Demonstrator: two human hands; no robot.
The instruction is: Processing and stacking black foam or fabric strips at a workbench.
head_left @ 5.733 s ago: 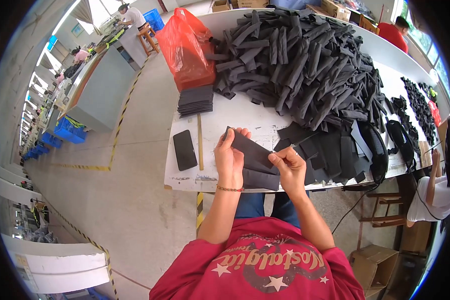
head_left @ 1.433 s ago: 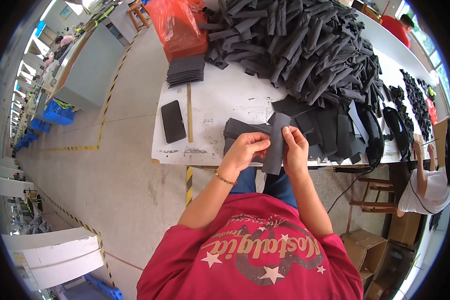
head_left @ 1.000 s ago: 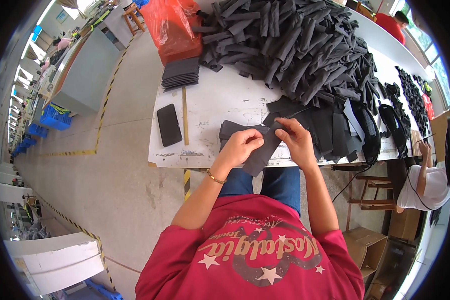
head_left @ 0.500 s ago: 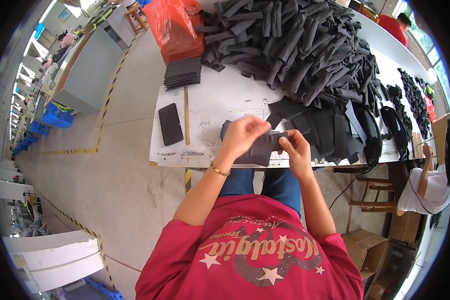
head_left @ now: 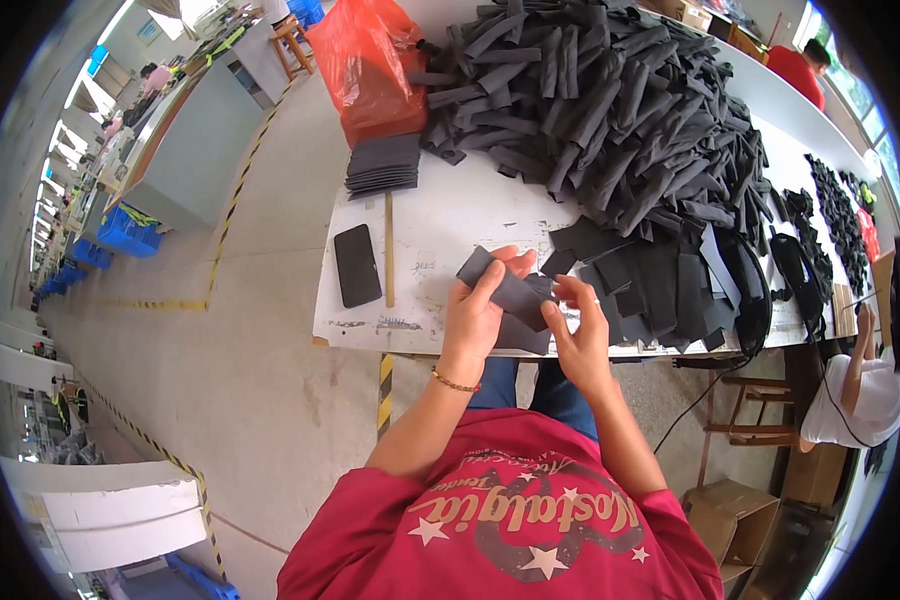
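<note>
A dark grey rectangular fabric piece (head_left: pixel 508 292) is held slantwise above the table's front edge. My left hand (head_left: pixel 478 318) grips its left part, with the thumb on top and the fingers behind. At its right end, my right hand (head_left: pixel 584 335) pinches the lower corner between thumb and fingers. Below the held piece lies more dark fabric (head_left: pixel 525 338), partly covered by it and by my hands. Flat dark pieces (head_left: pixel 660 285) lie spread just right of my right hand.
A big heap of dark folded strips (head_left: pixel 610 110) covers the back of the table. On the left are a neat dark stack (head_left: pixel 383 165), a red plastic bag (head_left: pixel 370 70), a phone (head_left: pixel 357 265) and a thin wooden strip (head_left: pixel 389 250). A person in white (head_left: pixel 850 395) sits at the right.
My left hand has come down from above the piece and now grips its left part. The piece has turned from nearly level to a slant. The whole view has shifted slightly.
</note>
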